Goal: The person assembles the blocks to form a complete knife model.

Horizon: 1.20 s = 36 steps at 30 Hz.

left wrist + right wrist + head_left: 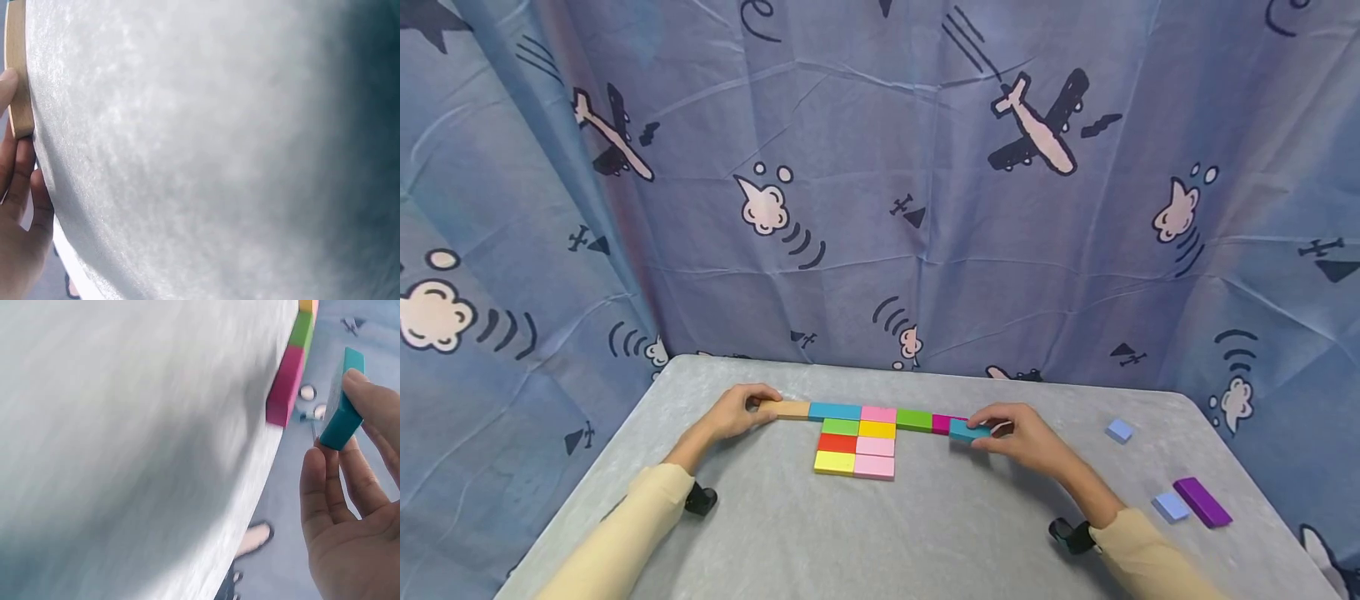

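A row of flat coloured blocks lies across the table. At its left end is a plain tan block (788, 410), and my left hand (735, 413) pinches its outer end; the left wrist view shows thumb and fingers around the tan block (19, 69). My right hand (1018, 433) grips a teal block (966, 431) between thumb and fingers. In the right wrist view the teal block (345, 403) is off the table, apart from the magenta block (286, 387). The row also holds a blue block (835, 412), a pink block (878, 414) and a green block (914, 420).
Below the row's middle stand two columns of blocks, among them a red block (837, 442) and a yellow block (835, 463). To the right lie two light-blue blocks, one (1119, 431) alone, and a purple block (1202, 502). A patterned curtain (880, 208) hangs behind the table.
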Each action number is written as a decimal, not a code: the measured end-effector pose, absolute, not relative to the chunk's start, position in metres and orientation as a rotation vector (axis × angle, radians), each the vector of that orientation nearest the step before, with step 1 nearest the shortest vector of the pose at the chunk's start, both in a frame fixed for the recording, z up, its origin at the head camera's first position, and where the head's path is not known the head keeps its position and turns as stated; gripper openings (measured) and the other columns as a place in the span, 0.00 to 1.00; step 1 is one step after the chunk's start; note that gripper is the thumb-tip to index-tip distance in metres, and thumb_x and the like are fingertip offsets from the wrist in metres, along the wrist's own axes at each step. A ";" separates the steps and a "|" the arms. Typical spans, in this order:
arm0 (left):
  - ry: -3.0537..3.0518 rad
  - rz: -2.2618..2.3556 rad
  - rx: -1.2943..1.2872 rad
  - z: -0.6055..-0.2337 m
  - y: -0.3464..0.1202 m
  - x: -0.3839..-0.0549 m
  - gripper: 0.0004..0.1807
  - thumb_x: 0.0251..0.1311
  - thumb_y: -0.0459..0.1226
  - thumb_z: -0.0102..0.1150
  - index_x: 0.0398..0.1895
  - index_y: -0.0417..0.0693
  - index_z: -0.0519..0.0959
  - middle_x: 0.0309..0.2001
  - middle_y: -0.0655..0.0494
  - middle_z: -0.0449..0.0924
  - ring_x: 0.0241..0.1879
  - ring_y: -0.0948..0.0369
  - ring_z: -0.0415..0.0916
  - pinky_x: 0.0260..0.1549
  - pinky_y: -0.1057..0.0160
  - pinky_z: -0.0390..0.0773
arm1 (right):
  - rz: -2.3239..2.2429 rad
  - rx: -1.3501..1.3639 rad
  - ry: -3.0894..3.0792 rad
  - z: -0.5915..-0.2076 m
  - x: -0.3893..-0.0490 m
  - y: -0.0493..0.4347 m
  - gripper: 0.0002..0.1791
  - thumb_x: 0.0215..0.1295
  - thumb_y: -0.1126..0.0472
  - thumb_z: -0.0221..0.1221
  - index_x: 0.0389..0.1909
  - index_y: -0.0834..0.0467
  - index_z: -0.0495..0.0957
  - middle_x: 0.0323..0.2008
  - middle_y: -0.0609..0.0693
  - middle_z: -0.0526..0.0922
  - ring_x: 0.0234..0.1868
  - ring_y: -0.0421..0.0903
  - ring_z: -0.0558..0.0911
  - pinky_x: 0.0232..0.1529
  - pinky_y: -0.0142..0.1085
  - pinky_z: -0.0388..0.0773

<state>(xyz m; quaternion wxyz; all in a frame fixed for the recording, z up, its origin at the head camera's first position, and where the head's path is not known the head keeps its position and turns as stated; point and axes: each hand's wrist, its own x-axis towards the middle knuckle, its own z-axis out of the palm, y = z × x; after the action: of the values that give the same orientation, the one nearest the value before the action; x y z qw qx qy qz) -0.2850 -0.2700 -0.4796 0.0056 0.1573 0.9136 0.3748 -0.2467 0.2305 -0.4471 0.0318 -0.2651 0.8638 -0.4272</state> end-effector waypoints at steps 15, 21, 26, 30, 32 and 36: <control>2.864 1.144 0.489 -0.478 -0.270 -0.284 0.12 0.62 0.30 0.69 0.48 0.43 0.85 0.48 0.49 0.82 0.46 0.53 0.76 0.49 0.49 0.75 | -1.150 -0.910 2.667 -0.458 -0.264 0.163 0.11 0.56 0.67 0.75 0.40 0.60 0.87 0.37 0.51 0.82 0.35 0.49 0.77 0.35 0.35 0.74; 2.861 1.136 0.479 -0.478 -0.270 -0.285 0.12 0.63 0.30 0.69 0.49 0.43 0.85 0.49 0.49 0.82 0.46 0.53 0.76 0.49 0.49 0.74 | -1.075 -0.898 2.722 -0.460 -0.266 0.155 0.11 0.55 0.66 0.76 0.39 0.59 0.88 0.36 0.50 0.82 0.36 0.47 0.75 0.37 0.37 0.73; 2.862 1.137 0.471 -0.477 -0.271 -0.285 0.12 0.62 0.30 0.69 0.49 0.43 0.85 0.49 0.49 0.82 0.47 0.53 0.76 0.50 0.48 0.74 | -1.070 -0.886 2.737 -0.461 -0.268 0.152 0.12 0.53 0.66 0.77 0.38 0.60 0.87 0.35 0.50 0.81 0.36 0.47 0.74 0.37 0.38 0.72; 2.857 1.139 0.454 -0.477 -0.271 -0.285 0.12 0.62 0.30 0.69 0.49 0.43 0.85 0.49 0.49 0.82 0.47 0.53 0.76 0.50 0.48 0.74 | -1.058 -0.826 2.744 -0.461 -0.268 0.148 0.13 0.52 0.65 0.78 0.38 0.59 0.87 0.35 0.48 0.80 0.36 0.47 0.75 0.37 0.38 0.73; 2.854 1.141 0.449 -0.477 -0.270 -0.285 0.12 0.62 0.30 0.69 0.48 0.44 0.85 0.49 0.49 0.82 0.47 0.53 0.76 0.50 0.48 0.74 | -1.052 -0.792 2.745 -0.461 -0.268 0.146 0.14 0.51 0.65 0.78 0.38 0.58 0.87 0.36 0.48 0.80 0.36 0.47 0.75 0.38 0.39 0.73; 2.850 1.148 0.456 -0.477 -0.270 -0.284 0.12 0.63 0.30 0.69 0.49 0.43 0.85 0.49 0.49 0.82 0.47 0.53 0.76 0.50 0.48 0.74 | -1.052 -0.764 2.752 -0.462 -0.267 0.144 0.15 0.50 0.65 0.79 0.38 0.58 0.86 0.37 0.48 0.80 0.37 0.48 0.76 0.40 0.41 0.75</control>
<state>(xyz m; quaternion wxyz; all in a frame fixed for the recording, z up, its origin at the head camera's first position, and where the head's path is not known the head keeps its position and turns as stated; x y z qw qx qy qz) -0.2842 -0.2700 -0.4767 0.0175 0.1468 0.9174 0.3695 -0.2674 0.1439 -0.4616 0.0489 -0.2506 0.9032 -0.3451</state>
